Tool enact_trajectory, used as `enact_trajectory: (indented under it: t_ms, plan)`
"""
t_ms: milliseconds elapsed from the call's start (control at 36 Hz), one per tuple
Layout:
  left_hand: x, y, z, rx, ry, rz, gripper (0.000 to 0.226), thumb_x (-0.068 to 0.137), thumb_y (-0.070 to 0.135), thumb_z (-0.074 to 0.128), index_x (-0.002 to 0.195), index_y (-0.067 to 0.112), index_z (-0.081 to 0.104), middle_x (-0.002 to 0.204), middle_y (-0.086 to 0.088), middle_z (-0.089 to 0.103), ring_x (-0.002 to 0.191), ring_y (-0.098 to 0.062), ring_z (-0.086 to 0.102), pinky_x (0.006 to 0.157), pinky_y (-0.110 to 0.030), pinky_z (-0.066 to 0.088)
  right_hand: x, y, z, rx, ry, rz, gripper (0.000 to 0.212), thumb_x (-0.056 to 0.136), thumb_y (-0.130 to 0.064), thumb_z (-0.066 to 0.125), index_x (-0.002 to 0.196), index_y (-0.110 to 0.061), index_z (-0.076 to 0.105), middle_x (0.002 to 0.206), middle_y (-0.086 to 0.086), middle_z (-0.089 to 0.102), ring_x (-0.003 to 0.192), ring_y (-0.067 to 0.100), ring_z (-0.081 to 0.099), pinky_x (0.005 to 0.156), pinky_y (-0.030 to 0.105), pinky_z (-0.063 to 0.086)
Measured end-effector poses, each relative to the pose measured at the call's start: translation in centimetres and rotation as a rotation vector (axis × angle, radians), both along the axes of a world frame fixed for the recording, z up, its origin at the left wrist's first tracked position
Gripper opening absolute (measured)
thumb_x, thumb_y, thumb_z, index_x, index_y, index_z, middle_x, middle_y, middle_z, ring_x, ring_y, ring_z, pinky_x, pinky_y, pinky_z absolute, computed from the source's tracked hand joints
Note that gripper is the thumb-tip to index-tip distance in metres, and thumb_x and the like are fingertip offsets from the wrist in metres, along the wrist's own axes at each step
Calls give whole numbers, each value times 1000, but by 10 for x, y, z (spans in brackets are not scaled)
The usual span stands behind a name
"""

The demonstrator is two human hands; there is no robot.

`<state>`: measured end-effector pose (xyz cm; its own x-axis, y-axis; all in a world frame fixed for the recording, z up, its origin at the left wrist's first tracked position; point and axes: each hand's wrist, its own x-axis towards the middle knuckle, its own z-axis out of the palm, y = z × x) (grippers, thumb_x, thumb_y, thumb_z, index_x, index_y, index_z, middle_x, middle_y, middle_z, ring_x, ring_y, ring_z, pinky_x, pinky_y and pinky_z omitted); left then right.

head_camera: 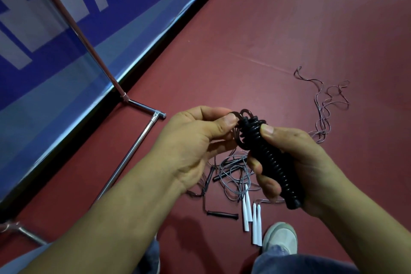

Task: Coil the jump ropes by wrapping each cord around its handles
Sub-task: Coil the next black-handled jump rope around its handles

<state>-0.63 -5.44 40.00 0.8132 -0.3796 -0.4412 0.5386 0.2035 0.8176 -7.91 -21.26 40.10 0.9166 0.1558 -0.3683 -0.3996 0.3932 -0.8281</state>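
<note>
My right hand [298,167] grips a black jump rope bundle [270,158], its cord wound in tight turns around the handles. My left hand [200,138] pinches the last loose loops of that black cord [241,115] at the bundle's top end. Below my hands, on the red floor, lie uncoiled ropes: a tangle of grey cord [235,171], several white handles [252,218] side by side, and black handles [222,214] with dark cord. A pale thin cord [327,104] snakes across the floor to the right.
A blue and white banner [55,35] on a chrome tube frame [131,153] stands at the left. My grey shoe [281,238] and jeans show at the bottom edge, close to the white handles. Bare red floor [289,18] stretches ahead.
</note>
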Motion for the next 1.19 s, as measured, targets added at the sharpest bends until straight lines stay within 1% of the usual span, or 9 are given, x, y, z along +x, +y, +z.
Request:
enact_trajectory:
  t_ms: [111, 167, 333, 611, 722, 806, 917, 1083, 1194]
  plan:
    - [-12, -6, -7, 367, -494, 101, 8, 92, 12, 72, 86, 14, 66, 77, -7, 73, 62, -19, 70, 65, -36, 61, 2, -4, 0, 21, 22, -27, 32, 85, -36, 60, 91, -6, 71, 64, 18, 55, 33, 19, 43, 38, 23, 44]
    - [-13, -8, -7, 382, -595, 81, 8, 95, 14, 69, 89, 14, 63, 72, -3, 70, 60, -17, 70, 65, -39, 61, 1, -7, 1, 68, 36, -13, 33, 85, -38, 60, 93, -8, 71, 64, 15, 54, 32, 17, 43, 38, 22, 43]
    - [-3, 2, 3, -132, -245, -143, 23, 99, 9, 49, 99, 5, 71, 89, -15, 64, 71, -24, 54, 63, -33, 55, -2, -19, 0, 129, -9, 131, 44, 78, -45, 78, 101, -8, 71, 66, 13, 57, 34, 15, 48, 38, 23, 45]
    - [7, 2, -4, 89, -207, -109, 10, 89, 0, 69, 86, 0, 78, 74, -14, 67, 57, -16, 52, 56, -26, 46, -2, -16, -4, -7, 38, 101, 45, 89, -33, 61, 106, 10, 64, 65, 21, 54, 33, 18, 46, 37, 24, 45]
    - [8, 4, -3, 65, -104, -76, 14, 87, -5, 67, 88, 5, 77, 74, -6, 70, 62, -10, 58, 62, -24, 46, -1, -11, -4, -28, 56, 85, 41, 87, -34, 62, 101, 4, 70, 63, 21, 55, 33, 19, 46, 36, 24, 44]
    - [9, 3, 2, -26, -40, 6, 14, 87, -10, 63, 93, -3, 73, 73, -10, 65, 62, -13, 50, 54, -23, 39, -1, -9, -4, -4, 84, 20, 40, 84, -36, 64, 96, 1, 70, 63, 18, 54, 32, 18, 44, 35, 22, 42]
    - [7, -2, 1, -84, -134, 154, 21, 89, -16, 58, 103, -3, 67, 69, -9, 64, 64, -18, 46, 53, -26, 34, 1, -2, 0, 56, 173, -57, 33, 80, -38, 67, 86, -6, 71, 61, 10, 54, 32, 14, 41, 33, 18, 36]
    - [5, 2, 3, 10, -482, 257, 25, 88, -12, 65, 97, 10, 72, 72, -1, 69, 72, -18, 61, 60, -26, 47, 5, 1, 0, 129, 213, -120, 43, 81, -45, 59, 93, -4, 67, 61, 5, 53, 32, 11, 40, 33, 16, 32]
    - [8, 3, 4, 7, -513, 273, 24, 88, -13, 65, 96, 8, 71, 73, -3, 69, 70, -24, 57, 61, -29, 48, 8, 3, 0, 123, 196, -117, 45, 80, -46, 59, 97, -4, 65, 61, 4, 52, 32, 10, 40, 32, 17, 32]
